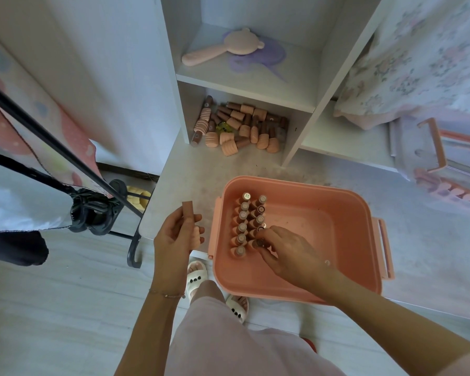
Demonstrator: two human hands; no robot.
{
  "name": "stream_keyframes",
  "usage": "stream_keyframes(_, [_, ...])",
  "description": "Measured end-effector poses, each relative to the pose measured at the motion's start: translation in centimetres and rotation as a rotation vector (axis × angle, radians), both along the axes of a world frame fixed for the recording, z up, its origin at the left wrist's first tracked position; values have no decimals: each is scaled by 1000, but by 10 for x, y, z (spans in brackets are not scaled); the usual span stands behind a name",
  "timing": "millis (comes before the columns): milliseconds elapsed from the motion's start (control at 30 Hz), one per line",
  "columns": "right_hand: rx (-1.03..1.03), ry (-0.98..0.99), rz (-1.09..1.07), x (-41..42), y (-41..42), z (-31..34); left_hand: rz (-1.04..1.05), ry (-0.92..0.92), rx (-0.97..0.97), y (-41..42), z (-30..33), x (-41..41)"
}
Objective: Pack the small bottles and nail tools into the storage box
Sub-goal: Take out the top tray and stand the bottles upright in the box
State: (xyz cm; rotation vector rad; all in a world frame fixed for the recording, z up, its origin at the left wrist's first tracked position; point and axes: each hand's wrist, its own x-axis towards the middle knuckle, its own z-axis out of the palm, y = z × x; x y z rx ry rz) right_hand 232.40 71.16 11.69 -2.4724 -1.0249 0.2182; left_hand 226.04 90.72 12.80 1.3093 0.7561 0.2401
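Left hand (174, 234) gripping, right hand (288, 251) pinching

The pink storage box (296, 234) sits open at the near edge of the white desk (190, 169). Two rows of small bottles (248, 223) stand upright along the box's left wall. The right hand (291, 251) reaches into the box and pinches a bottle at the near end of the right row. The left hand (174, 240), just left of the box, holds one bottle (190, 221) upright. A pile of loose bottles (239, 128) lies in the lower shelf compartment at the desk's far edge.
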Motion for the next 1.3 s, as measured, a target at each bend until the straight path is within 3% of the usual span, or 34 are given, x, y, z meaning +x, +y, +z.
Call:
stream_keyframes(267, [114,-46,-49,3,-4,19,-87,-70,31,2,16,-2])
stream_keyframes(500, [501,415,-262,14,8,60,-398,-136,109,-6,43,0])
stream_keyframes(667, [594,473,-227,10,13,80,-530,-140,173,-22,50,2])
stream_keyframes(800, [584,500,-256,3,-1,80,-560,-174,317,-24,49,1])
stream_keyframes(933, [487,423,-188,-3,-19,78,-399,-131,550,-18,31,2])
stream_keyframes(1067, [227,332,-35,-5,-29,62,-326,61,414,-17,6,1])
stream_keyframes(1300, [-30,155,107,-12,-25,18,-278,79,389,-23,-7,-2])
